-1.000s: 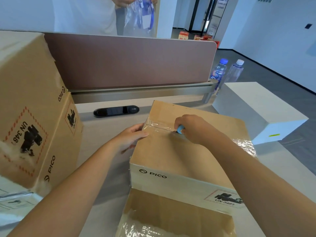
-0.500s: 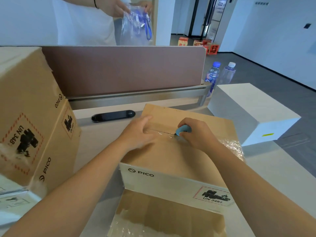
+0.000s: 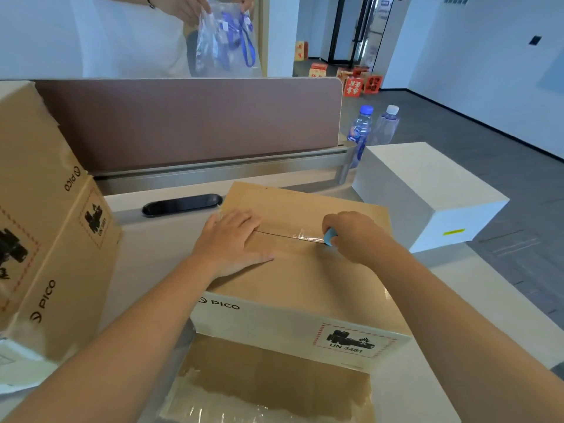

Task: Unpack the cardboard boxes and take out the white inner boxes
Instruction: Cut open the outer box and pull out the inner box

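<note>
Head view
Cardboard box (image 3: 308, 270): lies flat on the tabletop (image 3: 158, 254) at its middle, the taped top seam facing up; a printed side faces the near edge.
Left hand (image 3: 232, 242): rests palm down on the left part of the box top, fingers straight and relaxed, holding nothing.
Right hand (image 3: 354, 236): fingers curled around a blue cutter (image 3: 329, 236), gripping it; the cutter tip meets the seam.
Tape (image 3: 305, 235): clear strip along the seam, crumpled just left of the cutter; a dark slit runs from there toward the left hand.
White box (image 3: 427, 193): stands at the right edge of the tabletop, well apart from the cardboard box.
Second cardboard box (image 3: 45, 224): stands at the left edge, tilted, labels on its side.
Flat cardboard (image 3: 268, 383): lies at the near edge, just in front of the box being cut.
Bottles (image 3: 361, 129): two, standing behind the white box.
Partition (image 3: 183, 123): brown panel along the far edge.
Other person (image 3: 195, 7): beyond the partition, hands holding a clear bag (image 3: 225, 41).
</note>
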A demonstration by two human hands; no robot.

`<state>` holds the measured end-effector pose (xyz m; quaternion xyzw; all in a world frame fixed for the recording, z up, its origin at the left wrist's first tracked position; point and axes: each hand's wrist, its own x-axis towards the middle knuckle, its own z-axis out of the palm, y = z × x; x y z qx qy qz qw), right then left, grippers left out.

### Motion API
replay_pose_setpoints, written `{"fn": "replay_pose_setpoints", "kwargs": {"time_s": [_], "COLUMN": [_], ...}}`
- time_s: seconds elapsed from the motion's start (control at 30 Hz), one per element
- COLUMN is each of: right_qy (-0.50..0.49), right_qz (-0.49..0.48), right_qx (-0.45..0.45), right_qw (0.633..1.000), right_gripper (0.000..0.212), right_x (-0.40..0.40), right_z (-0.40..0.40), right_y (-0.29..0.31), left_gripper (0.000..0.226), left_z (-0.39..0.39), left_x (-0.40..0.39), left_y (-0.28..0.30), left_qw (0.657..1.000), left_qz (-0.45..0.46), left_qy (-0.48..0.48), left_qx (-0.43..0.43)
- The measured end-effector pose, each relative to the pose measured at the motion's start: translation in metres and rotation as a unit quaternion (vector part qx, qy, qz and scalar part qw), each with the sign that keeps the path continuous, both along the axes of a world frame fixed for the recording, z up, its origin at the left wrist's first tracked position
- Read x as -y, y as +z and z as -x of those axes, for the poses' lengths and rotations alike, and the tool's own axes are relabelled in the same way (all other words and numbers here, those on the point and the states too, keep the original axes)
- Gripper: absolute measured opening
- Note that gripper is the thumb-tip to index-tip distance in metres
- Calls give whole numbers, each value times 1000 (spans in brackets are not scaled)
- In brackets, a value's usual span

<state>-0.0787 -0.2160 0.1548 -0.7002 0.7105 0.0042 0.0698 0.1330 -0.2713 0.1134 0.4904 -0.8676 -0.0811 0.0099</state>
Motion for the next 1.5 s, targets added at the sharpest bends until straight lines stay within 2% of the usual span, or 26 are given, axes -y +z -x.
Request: {"fn": "replay_pose_setpoints", "kwargs": {"time_s": [0.23, 0.37, 0.5, 0.6, 0.73, 0.93, 1.3, 1.5], "right_qy": [-21, -20, -7, -4, 11, 11, -1, -15], "right_qz": [9, 28, 29, 35, 18, -9, 19, 31], "right_qx": [62, 90, 88, 91, 87, 14, 12, 28], "right_qw": [998, 995, 996, 995, 996, 1000, 1000, 999], "right_gripper": [25, 31, 31, 30, 29, 31, 29, 30], "right_x": [-17, -21, -16, -10, -5, -9, -22, -30], "right_z": [23, 27, 27, 27, 32, 60, 91, 105], "right_y": [0, -2, -4, -6, -5, 1, -3, -7], "left_gripper": [84, 91, 91, 94, 95, 97, 98, 116], "left_z": [21, 60, 94, 106, 109, 110, 112, 111], "left_x": [-9, -26, -33, -29, -25, -18, -15, -17], "left_y": [12, 17, 16, 8, 0, -1, -5, -4], "left_qw": [998, 999, 998, 998, 999, 999, 999, 999], "left_qz": [5, -37, -52, -46, -23, -20, -25, -19], "left_qy": [19, -18, -46, -39, -31, -30, -22, -22], "left_qx": [56, 2, -12, 10, 29, 28, 25, 26]}}
